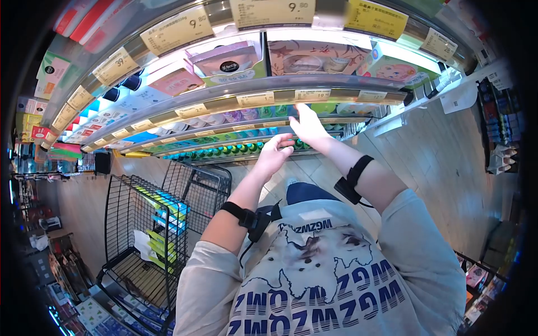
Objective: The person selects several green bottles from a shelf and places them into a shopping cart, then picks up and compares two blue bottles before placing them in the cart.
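My right hand (308,125) reaches up to a shelf edge, its fingertips near a yellow price label (312,97). The thumb stands apart from the fingers, and nothing shows in that hand. Lower and to the left, my left hand (274,155) hovers in front of the lower shelves with fingers loosely bent and apart, holding nothing visible. On the shelf above my hands stand a pink box (318,56), a box with a baby picture (399,66) and pink packets (230,60). Purple packs (241,115) and several green-capped bottles (224,150) line the lower shelves.
A black wire shopping cart (147,235) stands at my left, with green-and-white packs (159,249) and blue-and-green packs (162,207) inside. Wood-look floor (431,162) extends to the right. More display goods (499,129) stand at the far right.
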{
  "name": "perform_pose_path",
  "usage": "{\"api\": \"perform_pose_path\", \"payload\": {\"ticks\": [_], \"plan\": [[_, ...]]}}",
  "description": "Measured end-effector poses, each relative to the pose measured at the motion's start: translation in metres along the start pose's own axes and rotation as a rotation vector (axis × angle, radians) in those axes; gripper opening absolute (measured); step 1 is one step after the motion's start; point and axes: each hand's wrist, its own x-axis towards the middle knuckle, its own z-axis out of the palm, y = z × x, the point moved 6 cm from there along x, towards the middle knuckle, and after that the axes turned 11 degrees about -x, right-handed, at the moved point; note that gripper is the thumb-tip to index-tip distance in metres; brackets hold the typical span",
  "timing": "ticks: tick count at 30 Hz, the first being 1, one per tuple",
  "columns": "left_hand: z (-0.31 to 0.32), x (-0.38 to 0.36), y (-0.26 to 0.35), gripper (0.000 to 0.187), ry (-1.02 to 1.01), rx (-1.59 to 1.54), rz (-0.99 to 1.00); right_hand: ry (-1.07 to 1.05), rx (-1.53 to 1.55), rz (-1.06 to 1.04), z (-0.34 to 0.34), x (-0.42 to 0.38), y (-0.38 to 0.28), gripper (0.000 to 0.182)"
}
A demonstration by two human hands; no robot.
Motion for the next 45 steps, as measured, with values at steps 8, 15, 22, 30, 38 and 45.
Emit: {"api": "perform_pose_path", "payload": {"ticks": [8,15,22,30,38,45], "plan": [[-0.028,-0.026,-0.011,0.041,0.069,-0.092,0.028,-0.025,-0.010,0.069,0.022,0.018,0.010,0.038],[-0.043,-0.035,-0.021,0.040,0.083,-0.134,0.030,-0.009,0.081,0.043,0.021,0.023,0.012,0.029],[-0.047,-0.034,-0.023,0.041,0.082,-0.144,0.020,-0.145,0.104,0.109,0.024,0.021,0.008,0.035],[-0.047,-0.029,-0.021,0.041,0.082,-0.143,0.009,-0.170,0.038,0.071,0.029,0.025,0.012,0.031],[-0.051,-0.030,-0.023,0.039,0.112,-0.160,-0.008,0.033,0.066,-0.052,0.038,0.026,0.026,0.023],[-0.054,-0.020,0.001,0.036,0.152,0.058,0.195,0.060,-0.067,0.025,0.013,0.017,-0.001,0.020]]}}
